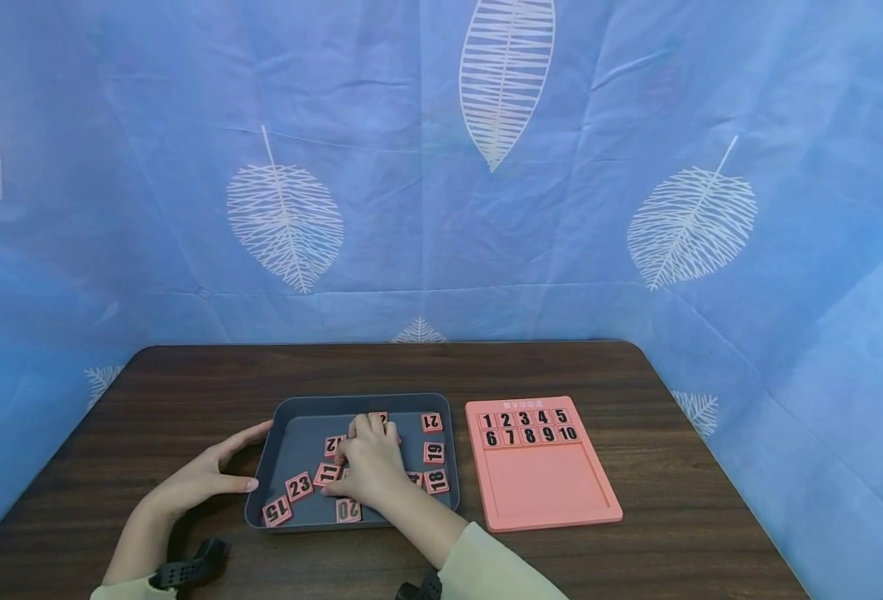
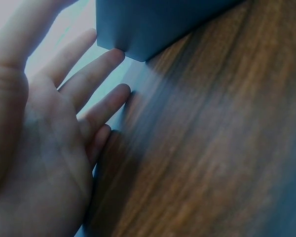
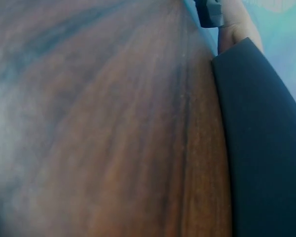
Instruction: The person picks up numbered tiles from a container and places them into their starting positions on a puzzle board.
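A dark grey tray (image 1: 291,417) holds loose pink number tiles, among them the 23 tile (image 1: 299,486), the 15 tile (image 1: 276,511) and the 20 tile (image 1: 348,511). My right hand (image 1: 372,467) is over the middle of the tray, fingers spread and lightly bent among the tiles, thumb apart from the index finger. It covers several tiles; no held tile shows. My left hand (image 1: 202,479) touches the tray's left side with its extended fingers and thumb. In the left wrist view, the left fingers (image 2: 96,74) are spread beside the tray's dark wall (image 2: 138,29).
Right of the tray lies a pink number board (image 1: 542,483), tiles 1 to 10 filling its two upper rows in order. Both stand on a dark wooden table (image 1: 659,500). Behind it hangs a blue curtain (image 1: 411,208) with white leaves. The right wrist view shows mostly tabletop and the tray's outer wall (image 3: 261,138).
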A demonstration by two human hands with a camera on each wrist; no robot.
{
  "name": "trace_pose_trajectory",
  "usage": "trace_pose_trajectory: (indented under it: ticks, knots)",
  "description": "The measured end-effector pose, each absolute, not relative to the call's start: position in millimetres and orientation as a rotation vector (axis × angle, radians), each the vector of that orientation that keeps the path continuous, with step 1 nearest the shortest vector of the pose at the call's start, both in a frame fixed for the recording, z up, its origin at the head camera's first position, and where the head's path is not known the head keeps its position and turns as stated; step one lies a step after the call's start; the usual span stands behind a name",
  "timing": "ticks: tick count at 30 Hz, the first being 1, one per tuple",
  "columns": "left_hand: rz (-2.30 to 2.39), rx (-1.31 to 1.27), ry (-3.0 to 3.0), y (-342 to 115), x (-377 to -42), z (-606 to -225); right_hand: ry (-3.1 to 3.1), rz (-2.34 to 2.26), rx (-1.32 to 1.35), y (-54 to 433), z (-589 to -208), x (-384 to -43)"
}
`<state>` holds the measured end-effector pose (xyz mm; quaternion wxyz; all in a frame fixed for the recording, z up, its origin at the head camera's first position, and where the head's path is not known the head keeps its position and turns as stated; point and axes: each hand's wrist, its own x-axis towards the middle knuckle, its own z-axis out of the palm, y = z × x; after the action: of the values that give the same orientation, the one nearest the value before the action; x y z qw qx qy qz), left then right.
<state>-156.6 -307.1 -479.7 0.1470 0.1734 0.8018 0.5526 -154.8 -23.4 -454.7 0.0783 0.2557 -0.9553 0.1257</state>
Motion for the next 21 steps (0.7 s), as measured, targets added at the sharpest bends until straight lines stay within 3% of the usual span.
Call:
trace_pose_trajectory:
  ticks: [21]
  knots:
    - [1.568, 0.509, 2.323, -304, -154, -479, -2.653, 0.624, 0.617, 5, -437, -138]
